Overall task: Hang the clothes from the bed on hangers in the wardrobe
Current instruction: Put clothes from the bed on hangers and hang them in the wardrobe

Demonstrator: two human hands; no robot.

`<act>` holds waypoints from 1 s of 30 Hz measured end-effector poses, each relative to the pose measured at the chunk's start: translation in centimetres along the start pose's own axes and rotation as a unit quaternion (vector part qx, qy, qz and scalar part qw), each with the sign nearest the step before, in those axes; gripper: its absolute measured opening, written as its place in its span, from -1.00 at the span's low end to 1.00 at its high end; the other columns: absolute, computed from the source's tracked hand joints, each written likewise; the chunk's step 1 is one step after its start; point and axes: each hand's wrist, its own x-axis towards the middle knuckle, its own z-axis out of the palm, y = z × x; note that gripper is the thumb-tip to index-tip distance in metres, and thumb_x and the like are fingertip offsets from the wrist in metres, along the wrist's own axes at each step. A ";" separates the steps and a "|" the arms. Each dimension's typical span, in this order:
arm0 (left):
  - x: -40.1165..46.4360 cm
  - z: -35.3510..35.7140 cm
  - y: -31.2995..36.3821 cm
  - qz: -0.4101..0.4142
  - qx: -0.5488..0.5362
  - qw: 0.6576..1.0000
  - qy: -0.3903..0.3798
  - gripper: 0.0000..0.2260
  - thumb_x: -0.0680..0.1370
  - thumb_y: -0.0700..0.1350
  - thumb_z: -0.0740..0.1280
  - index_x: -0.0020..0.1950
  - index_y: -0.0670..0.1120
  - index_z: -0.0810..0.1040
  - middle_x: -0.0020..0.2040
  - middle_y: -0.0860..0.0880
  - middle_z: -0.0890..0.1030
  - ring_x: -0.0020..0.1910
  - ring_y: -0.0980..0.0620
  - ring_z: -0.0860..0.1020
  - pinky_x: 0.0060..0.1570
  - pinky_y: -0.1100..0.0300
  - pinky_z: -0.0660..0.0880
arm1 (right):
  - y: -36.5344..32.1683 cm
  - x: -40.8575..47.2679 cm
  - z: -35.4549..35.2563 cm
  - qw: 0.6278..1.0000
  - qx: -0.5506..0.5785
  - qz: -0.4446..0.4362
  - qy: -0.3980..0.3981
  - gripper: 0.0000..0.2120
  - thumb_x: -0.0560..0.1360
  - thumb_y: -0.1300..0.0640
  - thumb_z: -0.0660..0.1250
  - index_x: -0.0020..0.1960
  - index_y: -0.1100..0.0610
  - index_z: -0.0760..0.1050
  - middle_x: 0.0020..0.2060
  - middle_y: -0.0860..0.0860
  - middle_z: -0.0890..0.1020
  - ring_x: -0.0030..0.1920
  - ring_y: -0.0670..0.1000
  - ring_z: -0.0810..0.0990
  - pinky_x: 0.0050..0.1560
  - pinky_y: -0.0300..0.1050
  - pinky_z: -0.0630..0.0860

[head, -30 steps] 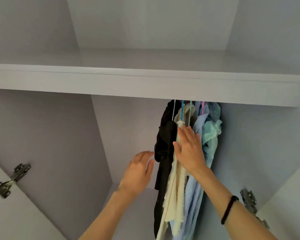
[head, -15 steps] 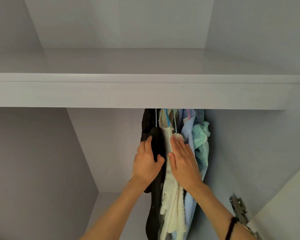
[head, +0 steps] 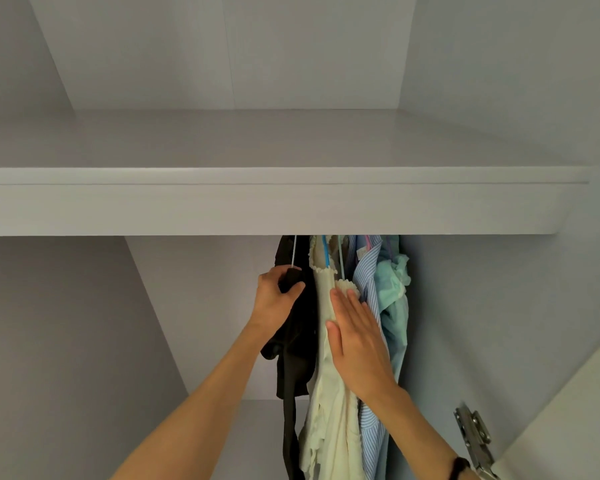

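Note:
Several garments hang close together under the wardrobe shelf (head: 257,209). A black garment (head: 297,355) hangs on the left on a white hanger hook (head: 293,252). My left hand (head: 274,299) grips its shoulder just below that hook. Beside it hangs a cream ruffled garment (head: 329,410) on a blue hanger (head: 325,252). My right hand (head: 357,337) lies flat with straight fingers against the cream garment, pressing it toward a blue striped shirt (head: 369,282) and a mint green garment (head: 394,289). The rail is hidden behind the shelf.
The wardrobe's grey back wall (head: 194,306) and left side are bare. A metal door hinge (head: 473,434) sits at the lower right on the open door. A black band is around my right wrist (head: 459,467).
My left hand has moved up the black garment and curled round its shoulder near the hook. My right hand slid slightly lower on the cream garment. The view tilted a little.

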 end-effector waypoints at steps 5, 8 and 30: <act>-0.2 0.6 0.3 0.025 -0.005 0.999 0.026 -0.83 0.55 -0.20 0.29 0.14 -0.09 0.50 0.08 -0.05 0.55 0.05 0.04 0.52 0.01 0.32 0.44 | 0.3 0.0 0.1 1.000 0.003 -0.002 0.003 -0.50 0.63 -0.03 -0.14 0.39 0.20 0.32 0.32 0.11 0.46 0.37 0.08 0.36 0.31 0.15 0.32; -0.2 0.4 0.2 0.029 -0.003 0.999 0.042 -0.85 0.56 -0.19 0.28 0.12 -0.07 0.49 0.10 -0.07 0.55 0.08 0.02 0.51 0.06 0.29 0.43 | 0.5 -0.1 0.2 1.000 0.002 -0.008 0.003 -0.51 0.63 -0.02 -0.12 0.39 0.19 0.32 0.32 0.09 0.46 0.37 0.07 0.36 0.32 0.11 0.33; -11.8 -6.2 -1.8 0.023 0.064 0.992 0.102 -0.88 0.56 -0.18 0.27 0.09 -0.06 0.46 -0.03 0.02 0.54 -0.05 0.14 0.52 -0.11 0.48 0.40 | -8.1 2.7 -1.3 0.944 0.311 0.087 -0.062 -0.73 0.59 0.15 0.17 0.23 0.19 0.49 0.11 -0.01 0.54 0.13 -0.11 0.48 0.25 -0.25 0.38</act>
